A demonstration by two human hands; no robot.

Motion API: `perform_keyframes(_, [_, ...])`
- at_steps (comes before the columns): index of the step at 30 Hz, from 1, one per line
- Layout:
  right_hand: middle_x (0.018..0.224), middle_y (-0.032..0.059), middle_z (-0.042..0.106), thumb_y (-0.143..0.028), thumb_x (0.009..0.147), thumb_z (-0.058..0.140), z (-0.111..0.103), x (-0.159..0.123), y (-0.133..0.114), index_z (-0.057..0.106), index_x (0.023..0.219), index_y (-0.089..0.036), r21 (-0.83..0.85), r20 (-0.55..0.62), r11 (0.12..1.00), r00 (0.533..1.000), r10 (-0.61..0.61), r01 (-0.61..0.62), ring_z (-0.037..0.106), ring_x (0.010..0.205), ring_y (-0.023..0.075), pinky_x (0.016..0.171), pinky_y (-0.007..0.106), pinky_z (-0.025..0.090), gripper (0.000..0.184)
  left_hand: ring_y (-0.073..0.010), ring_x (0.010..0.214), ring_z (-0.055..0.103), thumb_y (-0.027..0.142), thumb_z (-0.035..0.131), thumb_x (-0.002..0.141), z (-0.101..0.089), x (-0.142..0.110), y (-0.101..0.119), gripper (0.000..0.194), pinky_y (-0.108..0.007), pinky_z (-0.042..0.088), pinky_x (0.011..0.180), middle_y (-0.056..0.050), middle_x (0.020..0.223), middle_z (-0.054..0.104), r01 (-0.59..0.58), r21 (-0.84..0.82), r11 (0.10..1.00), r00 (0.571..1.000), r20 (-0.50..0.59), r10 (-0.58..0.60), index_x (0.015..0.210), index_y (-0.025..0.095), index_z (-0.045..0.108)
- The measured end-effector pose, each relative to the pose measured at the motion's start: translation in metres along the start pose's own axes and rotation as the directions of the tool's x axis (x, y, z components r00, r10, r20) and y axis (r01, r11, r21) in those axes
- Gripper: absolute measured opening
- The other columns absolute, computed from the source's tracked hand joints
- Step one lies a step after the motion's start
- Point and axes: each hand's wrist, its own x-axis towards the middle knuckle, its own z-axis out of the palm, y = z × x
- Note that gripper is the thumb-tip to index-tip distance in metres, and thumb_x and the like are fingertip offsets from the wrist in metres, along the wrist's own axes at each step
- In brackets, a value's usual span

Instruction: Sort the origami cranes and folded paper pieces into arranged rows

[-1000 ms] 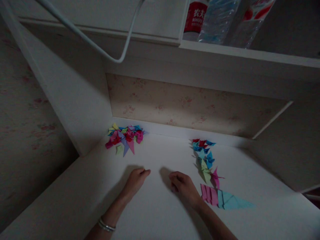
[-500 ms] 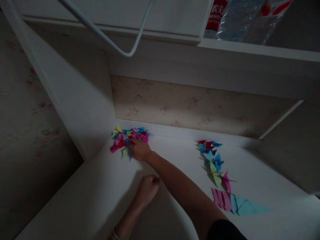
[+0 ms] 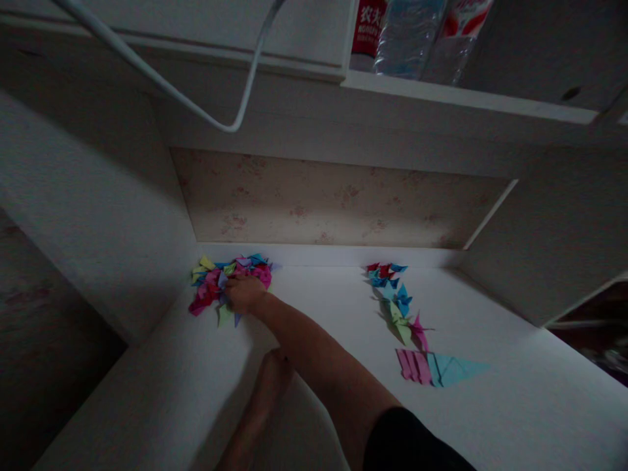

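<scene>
My right hand (image 3: 245, 294) reaches far to the left and lies at the right side of a heap of folded paper cranes (image 3: 209, 291), in pink, red, blue, yellow and purple. Its fingers stretch onto the paper; the tips are partly lost among the pieces. At the near edge of the heap, a pale green folded piece (image 3: 224, 316) and a purple tip (image 3: 237, 319) stick out by the hand. My left hand (image 3: 275, 369) rests closed on the white surface, partly covered by my right forearm, so whatever it may hold is hidden.
A row of paper cranes (image 3: 400, 317) runs down the right side. Below them lie overlapping pink folded papers (image 3: 413, 366) and turquoise ones (image 3: 456, 369). Overhead are a shelf (image 3: 466, 95) with plastic bottles (image 3: 409, 39) and a hanging white cable (image 3: 196, 111).
The view has shifted, so everything on the surface appears further left. My right hand stays at the heap, its fingers a little further over the paper. My left hand is now more hidden by my right forearm.
</scene>
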Motion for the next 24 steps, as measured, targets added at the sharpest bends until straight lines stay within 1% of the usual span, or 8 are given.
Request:
perform_keyframes(6, [0.11,0.0035,0.065,-0.03,0.094,0.045,-0.027,-0.033,-0.001,0.063,0.098,-0.021,0.094,-0.168,0.996,0.986,0.009,0.007,0.055,0.106,0.0182,0.087,0.028,0.044,0.02,-0.0198,0.064,0.056,0.036,0.046,0.077,-0.001,-0.009,0.007,0.031,-0.027,0.039,0.061,-0.003,0.06,0.063,-0.093,0.086,0.992,0.994,0.074,0.086,0.06,0.016,0.063])
perform_keyframes(10, [0.098,0.0012,0.067,-0.029,0.09,0.053,-0.034,-0.072,0.001,0.059,0.097,-0.023,0.257,-0.276,0.96,0.943,0.187,-0.116,0.061,0.092,0.0172,0.075,0.026,0.045,0.012,-0.0141,0.055,0.044,0.043,0.046,0.079,0.0,-0.009,0.003,0.035,-0.024,0.031,0.054,0.004,0.052,0.044,-0.093,0.136,0.986,0.996,0.015,0.092,0.055,0.018,0.051])
perform_keyframes(12, [0.095,0.0007,0.066,-0.028,0.086,0.059,-0.036,-0.095,0.004,0.055,0.107,-0.022,0.369,-0.304,0.915,0.909,0.284,-0.163,0.062,0.083,0.0162,0.071,0.026,0.047,0.023,-0.0123,0.053,0.039,0.045,0.046,0.08,0.001,-0.008,0.001,0.036,-0.024,0.028,0.052,0.006,0.051,0.036,-0.115,0.126,0.985,0.993,0.018,0.113,0.054,0.019,0.044])
perform_keyframes(14, [0.096,0.0006,0.066,-0.027,0.083,0.063,-0.039,-0.121,0.008,0.051,0.117,-0.022,0.501,-0.319,0.85,0.877,0.359,-0.166,0.062,0.08,0.0147,0.071,0.025,0.048,0.036,-0.0113,0.052,0.036,0.047,0.048,0.079,0.001,-0.007,-0.001,0.038,-0.023,0.027,0.052,0.007,0.051,0.031,-0.118,0.117,0.986,0.993,0.02,0.117,0.053,0.02,0.04])
perform_keyframes(15, [0.096,0.0006,0.066,-0.026,0.083,0.064,-0.041,-0.136,0.011,0.052,0.116,-0.022,0.57,-0.322,0.807,0.861,0.393,-0.155,0.062,0.081,0.0139,0.072,0.024,0.048,0.036,-0.0111,0.052,0.035,0.049,0.049,0.078,0.001,-0.007,-0.001,0.039,-0.023,0.027,0.052,0.007,0.051,0.03,-0.116,0.113,0.987,0.993,0.013,0.116,0.054,0.02,0.039])
perform_keyframes(19, [0.096,0.0017,0.065,-0.028,0.085,0.06,-0.054,-0.206,0.029,0.066,0.097,-0.023,0.717,-0.311,0.689,0.835,0.455,-0.109,0.062,0.085,0.0135,0.074,0.025,0.05,0.014,-0.0112,0.052,0.035,0.053,0.051,0.076,0.002,-0.008,-0.001,0.041,-0.023,0.028,0.052,0.007,0.05,0.032,-0.117,0.096,0.988,0.992,-0.029,0.121,0.053,0.02,0.041])
perform_keyframes(21, [0.095,0.0021,0.065,-0.032,0.085,0.061,-0.061,-0.246,0.043,0.068,0.094,-0.023,0.757,-0.298,0.645,0.82,0.489,-0.109,0.062,0.086,0.0142,0.074,0.026,0.051,0.015,-0.0119,0.052,0.038,0.055,0.052,0.074,0.003,-0.01,0.002,0.043,-0.024,0.029,0.052,0.007,0.049,0.036,-0.116,0.094,0.989,0.991,-0.057,0.122,0.052,0.02,0.042])
perform_keyframes(24, [0.094,0.003,0.065,-0.037,0.082,0.062,-0.071,-0.302,0.069,0.068,0.089,-0.022,0.786,-0.291,0.6,0.767,0.571,-0.149,0.062,0.087,0.0159,0.075,0.028,0.051,0.018,-0.0139,0.054,0.043,0.056,0.052,0.073,0.004,-0.014,0.006,0.042,-0.024,0.032,0.053,0.005,0.049,0.041,-0.119,0.11,0.987,0.989,-0.079,0.128,0.052,0.02,0.046])
